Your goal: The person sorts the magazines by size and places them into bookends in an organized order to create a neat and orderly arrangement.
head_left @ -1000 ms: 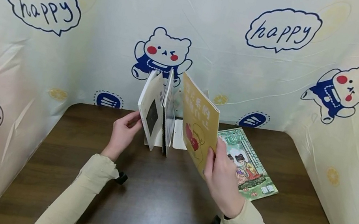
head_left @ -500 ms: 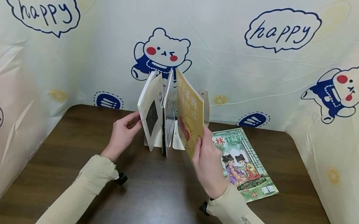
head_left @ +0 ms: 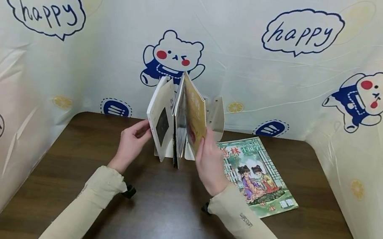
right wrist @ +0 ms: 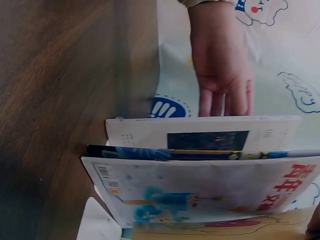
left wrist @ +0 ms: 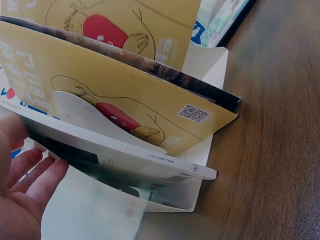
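My right hand (head_left: 212,164) grips a thin yellow book (head_left: 194,113) by its near edge, thumb on the cover; the book stands upright, just right of the standing magazines. In the right wrist view a magazine with red lettering (right wrist: 200,192) faces that yellow book. At the left of the row, my left hand (head_left: 131,143) rests its fingers (left wrist: 47,182) on the outer cover of a white book (head_left: 161,118). Another yellow cover with a QR code (left wrist: 192,113) stands between white book and dark-edged magazine. A white bookend (head_left: 218,117) rises behind the right hand.
A green illustrated magazine (head_left: 258,178) lies flat on the brown wooden table (head_left: 157,224), right of the bookend. A printed curtain (head_left: 260,76) with bears hangs close behind the table and along both sides.
My right hand has moved left with the yellow book, bringing it up beside the standing magazines. More of the bookend and green magazine shows now. My left hand has stayed at the white book.
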A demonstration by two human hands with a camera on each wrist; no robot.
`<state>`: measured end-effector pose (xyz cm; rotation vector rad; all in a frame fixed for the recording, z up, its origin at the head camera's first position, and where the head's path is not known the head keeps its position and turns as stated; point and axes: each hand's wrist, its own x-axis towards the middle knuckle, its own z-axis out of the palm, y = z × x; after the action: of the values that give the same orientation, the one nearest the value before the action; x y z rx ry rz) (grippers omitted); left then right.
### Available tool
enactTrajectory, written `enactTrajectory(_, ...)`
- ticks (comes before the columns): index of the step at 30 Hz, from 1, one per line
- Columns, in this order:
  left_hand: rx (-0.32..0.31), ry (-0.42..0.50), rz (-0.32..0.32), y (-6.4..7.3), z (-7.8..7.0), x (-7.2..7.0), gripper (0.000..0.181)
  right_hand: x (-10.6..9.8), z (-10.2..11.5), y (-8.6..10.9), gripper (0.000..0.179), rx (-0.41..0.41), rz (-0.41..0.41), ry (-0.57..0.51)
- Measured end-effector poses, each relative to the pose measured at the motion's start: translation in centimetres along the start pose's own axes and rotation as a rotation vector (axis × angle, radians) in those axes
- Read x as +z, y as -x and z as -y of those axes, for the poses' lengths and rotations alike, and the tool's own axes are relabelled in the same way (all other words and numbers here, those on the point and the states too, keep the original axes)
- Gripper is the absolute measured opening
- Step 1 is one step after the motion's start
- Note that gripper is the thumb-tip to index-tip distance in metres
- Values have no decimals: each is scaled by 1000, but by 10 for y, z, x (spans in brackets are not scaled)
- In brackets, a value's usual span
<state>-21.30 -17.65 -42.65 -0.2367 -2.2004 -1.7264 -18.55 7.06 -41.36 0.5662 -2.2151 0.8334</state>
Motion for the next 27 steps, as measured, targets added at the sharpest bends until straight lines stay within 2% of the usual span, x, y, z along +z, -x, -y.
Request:
enactTrajectory(14,0,-5,-3,1,0,2,33,41,-15,5,36,27,-9,5)
enactTrajectory(23,-4,-10,-9,1,0,1,32,58,-16,11,37,1,-51,27)
enactTrajectory(27,-2,-14,-13,1,-1,1,32,61,-13,12,37,25,-33,-24)
